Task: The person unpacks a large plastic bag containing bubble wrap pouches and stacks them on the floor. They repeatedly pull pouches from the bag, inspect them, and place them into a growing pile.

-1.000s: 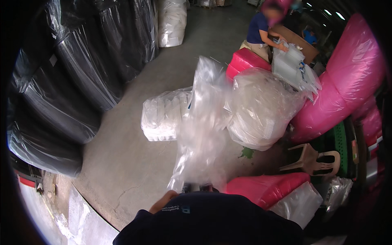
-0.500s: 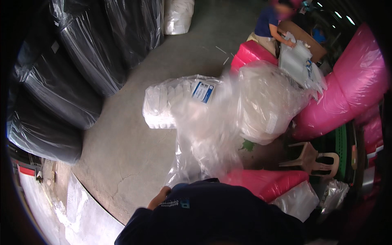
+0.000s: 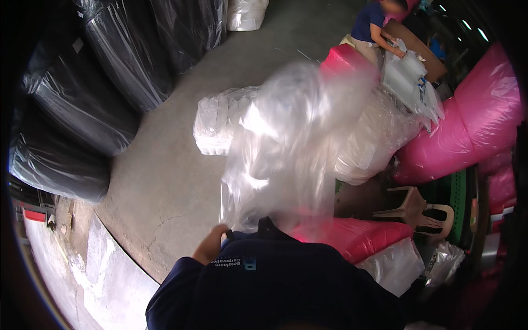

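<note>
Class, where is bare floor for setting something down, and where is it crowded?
Bare floor shows between black bundles and white pack, and farther off, left of the worker. Crowded: the middle, with the clear sheet; the right, with pink bundle, bag and chair.

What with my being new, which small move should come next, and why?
Perhaps lower the left hand, by the near left corner of the clear plastic, so the plastic settles: it billows, blurred, hiding part of the white wrapped bundle.

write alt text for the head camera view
A person's left hand holds a large, blurred clear plastic sheet; the right hand is out of sight. Dark wrapped bundles line the left, pink wrapped bundles and a beige chair the right, a co-worker beyond.
</note>
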Demonstrator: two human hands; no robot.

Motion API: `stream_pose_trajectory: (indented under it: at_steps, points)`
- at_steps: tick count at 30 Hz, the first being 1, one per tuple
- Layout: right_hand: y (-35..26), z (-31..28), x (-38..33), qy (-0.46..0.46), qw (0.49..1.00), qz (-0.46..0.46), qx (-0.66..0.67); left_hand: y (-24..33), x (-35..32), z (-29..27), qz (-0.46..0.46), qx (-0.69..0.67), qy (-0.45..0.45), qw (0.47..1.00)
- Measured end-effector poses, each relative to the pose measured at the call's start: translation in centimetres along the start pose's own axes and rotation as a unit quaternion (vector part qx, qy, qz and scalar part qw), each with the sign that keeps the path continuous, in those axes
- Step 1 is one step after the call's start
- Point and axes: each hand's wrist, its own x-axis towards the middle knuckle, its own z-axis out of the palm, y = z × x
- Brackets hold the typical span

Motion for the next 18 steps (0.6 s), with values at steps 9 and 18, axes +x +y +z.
stream_pose_trajectory:
  at_steps: [9, 18]
  points:
    - [-13.7, -13.4, 8.6, 0.081, 0.949, -0.245, 0.182, 31.8, 4.4, -26.7, 0.301, 0.060, 0.081, 0.948]
    - [-22.2, -34.1, 1.5, 0.227, 0.803, -0.261, 0.485, 39.1, -5.6, -29.4, 0.124, -0.195, 0.445, 0.865]
